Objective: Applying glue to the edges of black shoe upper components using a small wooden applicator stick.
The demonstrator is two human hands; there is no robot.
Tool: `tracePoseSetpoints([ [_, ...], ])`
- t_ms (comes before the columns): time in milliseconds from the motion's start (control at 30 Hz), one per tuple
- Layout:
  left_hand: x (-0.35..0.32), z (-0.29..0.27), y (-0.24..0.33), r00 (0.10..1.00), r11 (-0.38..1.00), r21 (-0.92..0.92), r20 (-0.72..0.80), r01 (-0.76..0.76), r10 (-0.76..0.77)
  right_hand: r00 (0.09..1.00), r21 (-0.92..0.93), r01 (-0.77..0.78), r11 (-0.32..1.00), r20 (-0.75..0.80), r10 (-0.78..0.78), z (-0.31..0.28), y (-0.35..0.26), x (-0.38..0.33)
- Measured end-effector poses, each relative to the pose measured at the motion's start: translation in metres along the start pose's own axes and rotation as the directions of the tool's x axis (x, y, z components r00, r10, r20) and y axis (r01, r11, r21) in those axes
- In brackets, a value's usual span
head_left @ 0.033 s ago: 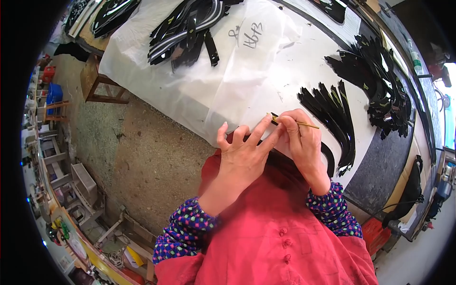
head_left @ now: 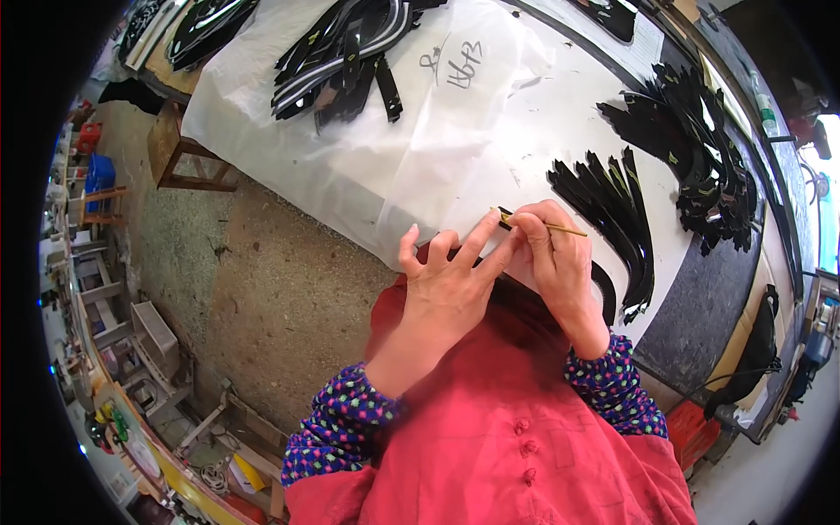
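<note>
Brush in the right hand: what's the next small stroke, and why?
Probably draw the brush a short way along the edge of the black strip pinned under the left hand. The right hand grips the brush like a pen, its dark tip sits at the strip's end, and the left fingers are spread flat to steady the piece.

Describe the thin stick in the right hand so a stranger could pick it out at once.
Start at the white sheet over the table, then go to its near edge, where the two hands meet. The right hand pinches a thin stick. It is slim, straight and yellowish, unlike the broad, curved black strips fanned beside it.
</note>
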State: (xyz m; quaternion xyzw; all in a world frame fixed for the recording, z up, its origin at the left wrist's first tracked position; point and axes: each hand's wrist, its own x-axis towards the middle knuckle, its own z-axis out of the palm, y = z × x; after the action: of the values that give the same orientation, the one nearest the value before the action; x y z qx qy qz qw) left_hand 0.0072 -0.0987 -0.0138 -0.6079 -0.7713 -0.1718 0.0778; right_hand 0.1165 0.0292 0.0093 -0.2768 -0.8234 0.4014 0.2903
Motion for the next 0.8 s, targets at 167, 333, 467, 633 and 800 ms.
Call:
tracePoseSetpoints([
  [167,0.001,0.0,0.0,1.0,1.0,0.025,-0.004,-0.01,0.01,0.999,0.017,-0.043,0.999,-0.005,0.043,0.001,0.001,0.0],
  [333,0.001,0.0,-0.002,1.0,0.999,0.03,-0.003,-0.029,0.029,0.995,0.033,-0.092,0.995,0.035,0.091,-0.006,-0.002,-0.001],
  [467,0.0,-0.007,-0.005,0.999,1.0,0.013,0.046,-0.027,0.026,0.984,-0.225,0.066,0.972,-0.147,-0.101,-0.014,-0.004,-0.013],
  [633,0.003,-0.014,-0.004,0.996,0.998,-0.044,0.075,-0.037,0.04,0.971,-0.38,0.134,0.915,-0.135,-0.199,-0.017,0.006,-0.034],
  [800,0.008,-0.012,-0.008,0.999,0.995,-0.096,0.021,-0.042,0.044,0.948,-0.437,0.143,0.888,-0.196,-0.25,-0.016,0.002,-0.036],
])
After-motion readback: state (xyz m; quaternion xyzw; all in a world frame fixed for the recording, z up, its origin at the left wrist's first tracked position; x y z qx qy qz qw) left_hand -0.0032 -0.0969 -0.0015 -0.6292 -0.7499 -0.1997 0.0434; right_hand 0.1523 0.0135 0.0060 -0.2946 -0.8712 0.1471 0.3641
